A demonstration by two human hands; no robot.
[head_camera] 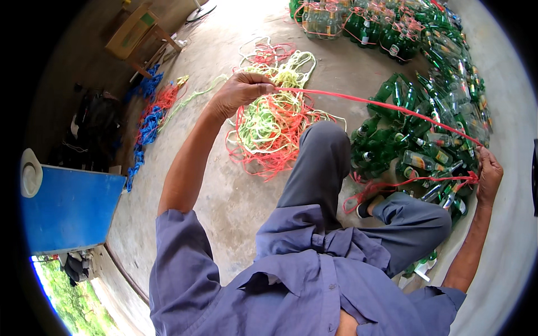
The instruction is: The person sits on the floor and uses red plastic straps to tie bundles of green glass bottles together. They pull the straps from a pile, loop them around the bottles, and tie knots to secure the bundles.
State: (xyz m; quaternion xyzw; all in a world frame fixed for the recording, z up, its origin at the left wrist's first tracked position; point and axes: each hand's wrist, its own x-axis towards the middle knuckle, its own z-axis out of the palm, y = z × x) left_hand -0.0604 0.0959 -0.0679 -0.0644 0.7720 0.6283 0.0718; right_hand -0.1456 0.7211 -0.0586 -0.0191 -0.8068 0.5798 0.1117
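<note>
A red plastic twine strand [378,103] is stretched between my two hands. My left hand [246,90] pinches one end of it above a tangled heap of red and pale-green twine [269,126] on the floor. At the far right, my right hand [489,174] grips the other end beside the wall. From that hand a knotted red bunch [470,178] sticks out, and more red twine trails left towards my foot. Beneath the stretched strand lie loose green and clear glass bottles [424,159]. The fingertips of my right hand are partly hidden.
Bottle bundles tied with red twine [321,21] stand at the top. More loose bottles pile along the right wall [510,126]. Blue and red twine [151,126] lies at left, near a wooden chair [132,33] and a blue panel [71,210]. My bent knees are below the heap.
</note>
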